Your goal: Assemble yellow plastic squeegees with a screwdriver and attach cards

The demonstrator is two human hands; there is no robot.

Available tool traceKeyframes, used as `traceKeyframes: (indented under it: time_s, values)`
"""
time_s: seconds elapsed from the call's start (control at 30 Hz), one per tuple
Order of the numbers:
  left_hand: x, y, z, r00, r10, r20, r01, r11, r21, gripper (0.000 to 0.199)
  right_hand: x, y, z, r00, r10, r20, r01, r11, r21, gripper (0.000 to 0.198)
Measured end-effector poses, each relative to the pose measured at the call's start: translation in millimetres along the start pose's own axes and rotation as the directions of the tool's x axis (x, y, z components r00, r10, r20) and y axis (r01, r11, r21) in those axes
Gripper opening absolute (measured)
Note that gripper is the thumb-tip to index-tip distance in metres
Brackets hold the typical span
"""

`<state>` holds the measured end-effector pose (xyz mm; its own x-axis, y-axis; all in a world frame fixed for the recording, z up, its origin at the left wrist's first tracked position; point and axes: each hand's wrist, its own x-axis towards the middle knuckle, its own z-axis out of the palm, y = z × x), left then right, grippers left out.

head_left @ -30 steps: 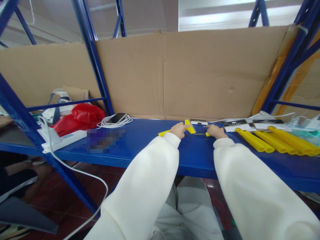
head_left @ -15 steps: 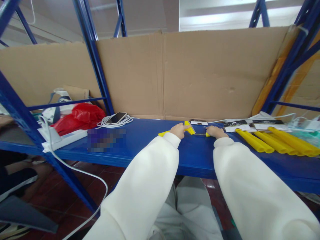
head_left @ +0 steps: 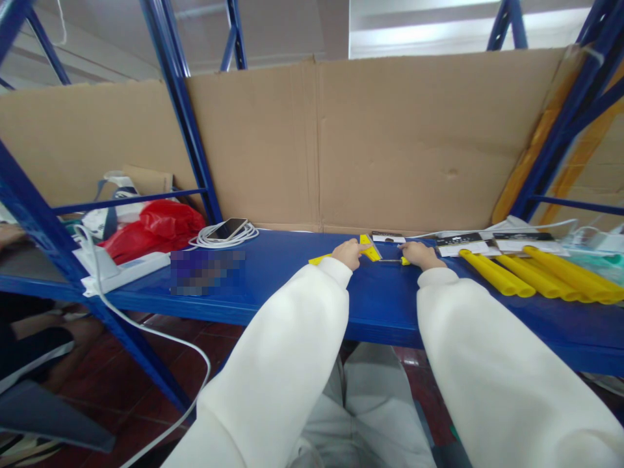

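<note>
Hardly anything has moved since the earlier frame; both hands stay over the blue shelf [head_left: 287,286]. The left hand [head_left: 347,254] is curled around a flat-headed yellow tool [head_left: 371,248], index finger stretched towards its head, seemingly to steady it. The right hand [head_left: 423,256] grips the yellow end of a thin tool [head_left: 390,261], its shaft aimed at the other, perhaps to line them up. Yellow tubes [head_left: 494,274] lie rightward, apparently kept aside
</note>
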<state>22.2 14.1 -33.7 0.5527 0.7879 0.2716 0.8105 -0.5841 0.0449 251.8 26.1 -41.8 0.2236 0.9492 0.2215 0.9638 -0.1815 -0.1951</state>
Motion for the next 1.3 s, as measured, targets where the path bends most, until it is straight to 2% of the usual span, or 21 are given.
traceKeyframes:
  time_s: [0.1, 0.43, 0.67, 0.83, 1.03, 1.17, 1.3]
  values:
    - [1, -1, 1, 1.0, 0.004, -0.007, -0.004, 1.0, -0.009, 0.056, -4, -3, -3, 0.998, 0.059, 0.038, -0.06, 0.998, 0.021, 0.043]
    - [1, -1, 1, 1.0, 0.015, 0.004, -0.015, 1.0, -0.015, 0.055, -4, -4, -5, 0.994, 0.107, 0.003, -0.107, 0.991, 0.079, 0.035]
    - [0, 0, 1, 1.0, 0.004, -0.012, -0.004, 1.0, -0.016, 0.054, -4, -9, -8, 0.982, 0.183, 0.046, -0.184, 0.983, 0.01, 0.026]
    - [1, -1, 3, 1.0, 0.009, -0.014, -0.009, 1.0, -0.024, 0.054, 0, -10, -6, 0.975, 0.205, 0.083, -0.207, 0.978, 0.008, 0.028]
    - [2, -1, 4, 1.0, 0.015, -0.024, -0.015, 0.999, -0.028, 0.055, 8, -10, 0, 0.956, 0.29, 0.038, -0.287, 0.956, -0.063, 0.038]
    - [2, -1, 2, 1.0, 0.01, -0.01, -0.01, 1.0, -0.026, 0.055, 6, -11, 0, 0.952, 0.303, 0.033, -0.301, 0.951, -0.067, 0.041]
    - [1, -1, 2, 1.0, 0.014, 0.008, -0.014, 1.0, -0.025, 0.055, 5, -12, -2, 0.948, 0.311, 0.073, -0.306, 0.949, -0.07, 0.042]
